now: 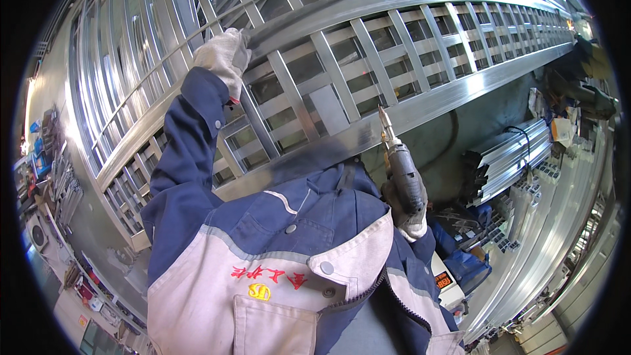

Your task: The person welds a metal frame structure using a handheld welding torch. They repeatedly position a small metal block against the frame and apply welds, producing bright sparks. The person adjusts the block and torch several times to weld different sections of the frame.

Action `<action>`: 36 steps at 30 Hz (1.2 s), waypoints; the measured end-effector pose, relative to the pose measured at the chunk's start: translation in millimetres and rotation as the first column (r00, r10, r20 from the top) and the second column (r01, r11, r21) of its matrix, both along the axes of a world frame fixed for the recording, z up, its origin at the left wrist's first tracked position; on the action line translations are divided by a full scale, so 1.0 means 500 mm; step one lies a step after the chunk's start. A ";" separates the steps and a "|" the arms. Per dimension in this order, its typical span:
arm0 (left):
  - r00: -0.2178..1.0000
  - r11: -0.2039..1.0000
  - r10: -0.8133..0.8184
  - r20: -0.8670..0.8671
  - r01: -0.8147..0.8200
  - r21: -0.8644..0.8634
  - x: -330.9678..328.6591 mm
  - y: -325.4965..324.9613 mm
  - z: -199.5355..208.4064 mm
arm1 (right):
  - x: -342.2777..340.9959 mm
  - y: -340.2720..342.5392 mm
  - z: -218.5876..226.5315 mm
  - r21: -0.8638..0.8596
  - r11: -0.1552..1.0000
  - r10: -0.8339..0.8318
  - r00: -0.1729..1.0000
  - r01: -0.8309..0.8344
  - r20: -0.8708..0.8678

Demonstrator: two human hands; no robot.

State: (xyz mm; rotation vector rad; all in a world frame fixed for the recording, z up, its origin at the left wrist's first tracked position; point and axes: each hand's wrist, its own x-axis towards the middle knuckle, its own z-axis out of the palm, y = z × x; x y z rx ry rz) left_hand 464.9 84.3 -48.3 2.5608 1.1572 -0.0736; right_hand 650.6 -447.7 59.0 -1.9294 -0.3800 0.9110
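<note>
My left hand (223, 59), in a pale work glove, closes on the near end of a dark grey metal strip (299, 18). The strip lies along the silvery top rail of a metal frame with many crossbars (289, 89). In my right hand (413, 225), also gloved, is a grey and black power screwdriver (406, 174). Its pointed bit rises toward the frame's near rail (453, 97) and appears close to it; I cannot tell whether they touch. The glove's fingers are partly hidden behind the tool body.
More barred metal panels (125, 46) stretch away at left and beyond. At right, a bundle of metal profiles (513, 158) lies near long pale lengths (559, 223) and a blue bag (470, 266). A cluttered bench (79, 269) stands at far left.
</note>
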 end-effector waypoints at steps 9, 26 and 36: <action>0.503 -0.320 0.864 0.020 0.580 -0.749 0.023 -0.181 0.048 | 0.053 0.035 0.030 0.083 0.994 0.071 0.994 -0.064 -0.085; 0.469 -0.178 0.882 0.037 0.406 -0.896 0.035 -0.308 -0.149 | 0.109 0.206 0.097 0.017 0.966 0.254 0.929 -0.259 -0.271; 0.797 0.784 0.149 0.586 0.267 -0.561 0.052 -0.312 -0.094 | 0.116 0.281 0.092 -0.048 0.946 0.284 0.893 -0.319 -0.348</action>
